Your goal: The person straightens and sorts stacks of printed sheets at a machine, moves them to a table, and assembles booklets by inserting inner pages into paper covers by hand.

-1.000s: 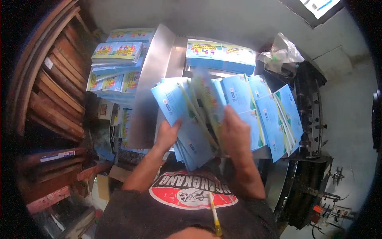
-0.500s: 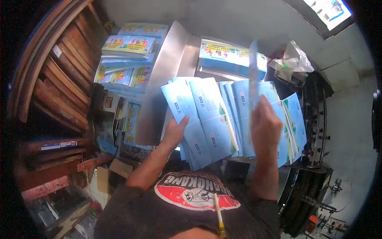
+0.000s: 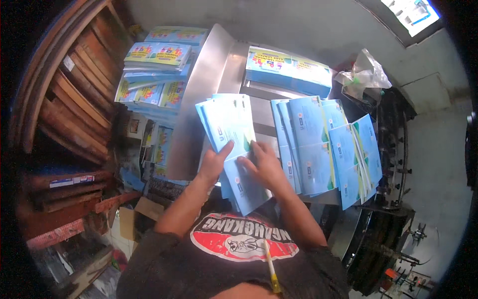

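Note:
A bundle of light-blue printed booklets (image 3: 234,124) stands tilted in front of me, its sheets slightly fanned at the left edge. My left hand (image 3: 213,163) grips its left side, the thumb lying on the top booklet and the fingers hidden behind. On the opposite edge, my right hand (image 3: 264,167) is closed round the bundle's right side, thumb and forefinger against the top booklet. To the right lies an overlapping row of similar blue booklets (image 3: 311,144), with more booklets (image 3: 356,159) leaning at its far right end; neither hand touches them.
Behind the bundle runs a metal work surface with an upright metal panel (image 3: 199,109). A tall booklet stack (image 3: 286,74) stands at the back, and more stacks (image 3: 157,55) rise at the left. A clear plastic bag (image 3: 366,74) and dark machinery (image 3: 383,239) are at the right.
My right hand has come left from above the right-hand row, where it held a booklet upright, to the bundle's right edge. The bundle in my left hand now looks narrower.

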{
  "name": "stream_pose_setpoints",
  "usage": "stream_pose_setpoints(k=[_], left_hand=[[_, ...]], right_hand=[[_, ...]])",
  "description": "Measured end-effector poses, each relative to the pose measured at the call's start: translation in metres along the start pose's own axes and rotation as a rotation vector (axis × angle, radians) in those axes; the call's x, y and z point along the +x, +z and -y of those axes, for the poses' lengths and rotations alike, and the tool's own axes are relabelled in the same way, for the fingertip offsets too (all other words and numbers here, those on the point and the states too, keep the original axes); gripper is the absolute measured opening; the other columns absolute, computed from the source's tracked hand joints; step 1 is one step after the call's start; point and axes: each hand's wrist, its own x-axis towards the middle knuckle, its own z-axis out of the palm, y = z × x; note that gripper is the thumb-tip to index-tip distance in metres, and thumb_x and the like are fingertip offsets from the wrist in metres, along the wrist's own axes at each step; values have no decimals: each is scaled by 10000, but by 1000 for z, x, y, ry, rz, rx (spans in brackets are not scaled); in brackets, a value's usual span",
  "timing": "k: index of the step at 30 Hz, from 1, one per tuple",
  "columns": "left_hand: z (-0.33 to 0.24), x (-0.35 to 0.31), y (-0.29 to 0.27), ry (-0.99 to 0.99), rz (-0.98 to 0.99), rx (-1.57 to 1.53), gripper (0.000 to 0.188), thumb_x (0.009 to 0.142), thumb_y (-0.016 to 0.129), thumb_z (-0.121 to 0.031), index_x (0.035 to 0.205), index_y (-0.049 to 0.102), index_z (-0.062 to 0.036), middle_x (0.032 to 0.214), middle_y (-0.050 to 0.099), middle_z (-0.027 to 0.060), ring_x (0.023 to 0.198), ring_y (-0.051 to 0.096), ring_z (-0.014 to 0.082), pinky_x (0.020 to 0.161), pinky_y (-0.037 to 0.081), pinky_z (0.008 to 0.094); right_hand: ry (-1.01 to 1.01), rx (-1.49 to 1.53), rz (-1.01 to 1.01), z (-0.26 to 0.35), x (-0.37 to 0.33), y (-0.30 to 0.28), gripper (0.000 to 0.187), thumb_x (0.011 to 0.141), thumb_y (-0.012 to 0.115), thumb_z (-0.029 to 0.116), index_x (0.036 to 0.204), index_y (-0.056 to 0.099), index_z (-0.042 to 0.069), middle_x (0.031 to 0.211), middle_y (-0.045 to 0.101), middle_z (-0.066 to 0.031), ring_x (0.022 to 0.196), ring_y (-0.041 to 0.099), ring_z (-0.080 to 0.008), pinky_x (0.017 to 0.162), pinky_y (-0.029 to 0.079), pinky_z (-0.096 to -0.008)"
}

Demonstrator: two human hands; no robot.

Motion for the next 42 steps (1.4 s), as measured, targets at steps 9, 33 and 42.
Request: stream_pose_setpoints(k=[9, 33, 42], left_hand=[[13, 5, -12, -6, -55, 56, 310, 902, 633, -116, 1144, 613, 77, 1065, 669, 135, 944, 648, 192, 820, 510, 320], [11, 4, -10, 38, -7, 121, 345, 918, 639, -165, 1151, 607, 88, 1072, 667, 138, 938, 644, 187, 814, 504, 318], [7, 2, -5, 109, -6, 178, 325, 925, 632, -186, 1164, 618, 33, 1081, 656, 87, 977, 595, 159, 855, 467, 309]], right_hand=[[337, -530, -416, -93, -28, -54, 662, 869, 660, 328, 1341, 426, -74, 1368, 442, -311, 1270, 422, -451, 1060, 369, -480], [225, -350, -262, -33, -52, -96, 424, 924, 468, 93, 1291, 422, -114, 1196, 556, -341, 1033, 598, -450, 861, 513, -485], [-10, -72, -319, 60, -59, -82, 362, 945, 467, 58, 1269, 468, -103, 1235, 540, -343, 1118, 564, -458, 952, 478, -457]])
